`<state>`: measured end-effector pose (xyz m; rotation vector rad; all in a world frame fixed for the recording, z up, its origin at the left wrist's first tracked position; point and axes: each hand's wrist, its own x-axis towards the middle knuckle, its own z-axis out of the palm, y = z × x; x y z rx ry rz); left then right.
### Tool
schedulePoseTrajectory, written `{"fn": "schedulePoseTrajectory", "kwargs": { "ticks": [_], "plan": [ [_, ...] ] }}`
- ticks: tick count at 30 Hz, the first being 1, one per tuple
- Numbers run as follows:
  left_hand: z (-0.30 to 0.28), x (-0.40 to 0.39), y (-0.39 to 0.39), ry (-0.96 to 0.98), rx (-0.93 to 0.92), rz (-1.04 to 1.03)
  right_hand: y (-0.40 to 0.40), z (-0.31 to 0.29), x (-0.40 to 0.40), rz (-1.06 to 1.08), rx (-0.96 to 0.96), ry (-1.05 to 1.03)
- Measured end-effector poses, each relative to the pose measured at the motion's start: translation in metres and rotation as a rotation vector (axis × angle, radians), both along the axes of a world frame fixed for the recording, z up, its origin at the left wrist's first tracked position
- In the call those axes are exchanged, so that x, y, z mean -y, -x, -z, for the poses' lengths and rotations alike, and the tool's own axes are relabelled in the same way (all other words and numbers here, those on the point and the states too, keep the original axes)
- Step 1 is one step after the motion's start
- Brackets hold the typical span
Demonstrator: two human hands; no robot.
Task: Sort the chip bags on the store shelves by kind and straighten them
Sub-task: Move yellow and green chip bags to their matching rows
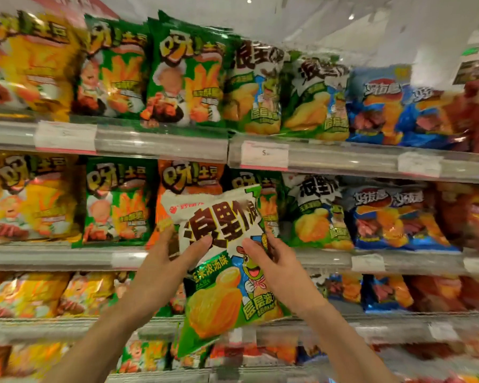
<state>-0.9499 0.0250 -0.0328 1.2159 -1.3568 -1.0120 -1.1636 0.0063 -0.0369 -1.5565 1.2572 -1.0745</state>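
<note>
Both hands grip one green-and-white chip bag [224, 261] at frame centre: the left hand [161, 269] clamps its nine o'clock edge, the right hand [277, 269] its three o'clock edge. Behind it stands an orange bag [188, 175] on the second shelf [53, 258].
</note>
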Motion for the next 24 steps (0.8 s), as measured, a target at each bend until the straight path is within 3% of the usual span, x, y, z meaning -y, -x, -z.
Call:
{"fn": "schedulePoseTrajectory", "kwargs": {
  "ticks": [9,15,18,24],
  "plan": [
    [-0.012,0.003,0.093,-0.020,0.031,-0.081,0.089,0.001,0.000,0.032,-0.021,-0.051],
    [-0.012,0.014,0.086,-0.012,0.047,-0.148,0.086,-0.010,0.017,-0.033,-0.026,-0.045],
    [-0.010,0.018,0.065,0.012,-0.027,-0.206,0.080,-0.026,0.047,0.056,-0.003,0.037],
    [-0.018,0.011,0.031,-0.010,-0.002,-0.289,0.034,-0.025,0.113,0.264,-0.349,0.148]
  ]
}}
